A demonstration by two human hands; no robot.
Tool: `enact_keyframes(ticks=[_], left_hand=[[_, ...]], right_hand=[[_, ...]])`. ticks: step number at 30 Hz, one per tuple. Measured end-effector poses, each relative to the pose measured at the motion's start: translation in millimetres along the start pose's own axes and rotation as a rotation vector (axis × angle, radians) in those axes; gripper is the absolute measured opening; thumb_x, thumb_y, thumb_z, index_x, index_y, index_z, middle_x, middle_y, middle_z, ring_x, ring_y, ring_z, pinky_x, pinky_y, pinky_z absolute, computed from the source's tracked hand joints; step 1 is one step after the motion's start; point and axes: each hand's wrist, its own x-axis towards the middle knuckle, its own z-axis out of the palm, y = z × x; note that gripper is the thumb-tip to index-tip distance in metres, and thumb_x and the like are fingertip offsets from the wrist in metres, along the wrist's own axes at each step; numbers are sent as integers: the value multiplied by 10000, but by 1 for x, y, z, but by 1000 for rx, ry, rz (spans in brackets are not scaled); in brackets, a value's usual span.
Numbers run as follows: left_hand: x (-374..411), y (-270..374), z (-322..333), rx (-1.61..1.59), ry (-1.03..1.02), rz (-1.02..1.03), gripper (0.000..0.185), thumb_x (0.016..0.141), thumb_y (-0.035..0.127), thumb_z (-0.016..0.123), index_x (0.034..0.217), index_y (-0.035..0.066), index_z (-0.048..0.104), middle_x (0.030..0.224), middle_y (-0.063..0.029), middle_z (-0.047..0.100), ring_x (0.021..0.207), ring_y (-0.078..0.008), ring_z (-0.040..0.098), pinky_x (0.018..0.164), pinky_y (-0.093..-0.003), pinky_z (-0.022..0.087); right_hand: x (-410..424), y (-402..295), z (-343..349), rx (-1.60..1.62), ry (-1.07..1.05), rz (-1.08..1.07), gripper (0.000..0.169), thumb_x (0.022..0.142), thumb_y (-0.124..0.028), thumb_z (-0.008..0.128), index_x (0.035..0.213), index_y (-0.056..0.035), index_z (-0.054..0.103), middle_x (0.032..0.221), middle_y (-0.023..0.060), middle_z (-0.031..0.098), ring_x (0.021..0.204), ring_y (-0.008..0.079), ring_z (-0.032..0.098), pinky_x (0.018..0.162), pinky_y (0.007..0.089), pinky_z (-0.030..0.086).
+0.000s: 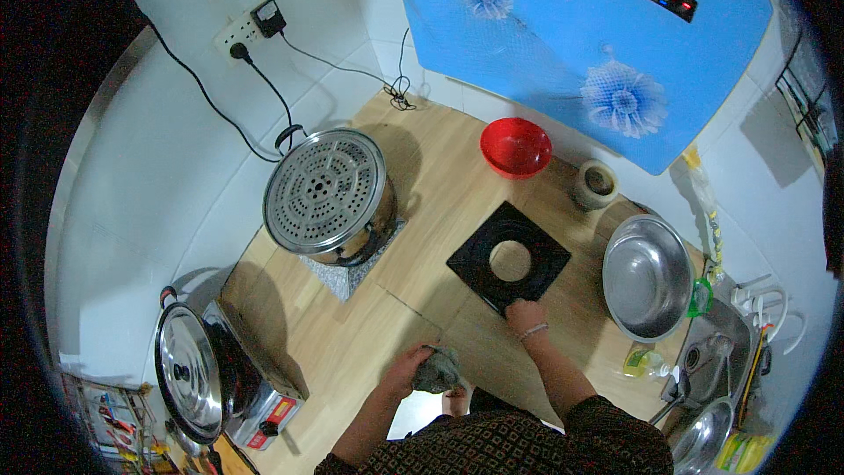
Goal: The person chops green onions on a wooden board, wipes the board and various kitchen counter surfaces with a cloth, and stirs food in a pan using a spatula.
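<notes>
My left hand [401,373] holds a bunched grey-green cloth [438,369] just in front of my body, over the counter's near edge. Ahead and to the right, my right hand [525,316] grips the near corner of a black square plate [476,260] with a round opening in its middle. Wood-coloured counter top [422,270] shows through that opening. Whether the plate lies flat or is slightly raised, I cannot tell. Beyond it stand a red bowl [515,148] and a small pale round pot [596,186].
Left are a pot with a perforated steamer tray [323,190] and a lidded wok [188,373] on a gas stove [273,425]. To the right are a steel basin [647,278], a bottle [643,364] and the sink [715,326]. Black cords [264,82] hang from the wall socket [239,33].
</notes>
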Motion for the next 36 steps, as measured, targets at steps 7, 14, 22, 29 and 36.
enact_keyframes(ticks=[7,14,22,29,36], left_hand=[[-17,17,20,113,91,145,259,815,188,502,1021,31,505,883,-74,575,789,-175,569,705,-304,470],[-42,-1,9,-266,16,236,320,859,228,469,1127,54,443,1019,-81,533,939,-168,522,789,-308,432],[-115,-50,-5,-490,85,355,359,861,205,467,1202,114,399,1027,-7,510,873,-115,501,712,-256,435],[-225,-110,-40,-311,189,345,510,879,261,441,1319,120,224,998,1,499,715,-50,473,594,-171,384],[-281,-210,-107,-445,354,533,604,847,298,494,1334,129,179,1242,-64,382,964,-145,477,741,-257,407]], right_hand=[[-23,36,-21,-68,56,85,314,801,-293,455,770,-38,635,805,178,611,758,285,603,672,389,485],[-21,43,-26,-140,-20,76,504,870,-392,344,661,-8,594,741,159,612,643,231,604,581,357,493],[-128,-92,14,846,-680,-829,567,796,-301,563,1249,-83,300,991,114,532,715,170,573,598,301,496],[-207,-158,93,748,-633,-729,540,712,-119,618,1178,-28,361,903,121,534,665,163,560,499,285,478],[-245,-242,146,751,-750,-650,497,723,-36,563,1176,-54,360,890,111,538,634,192,566,421,301,485]])
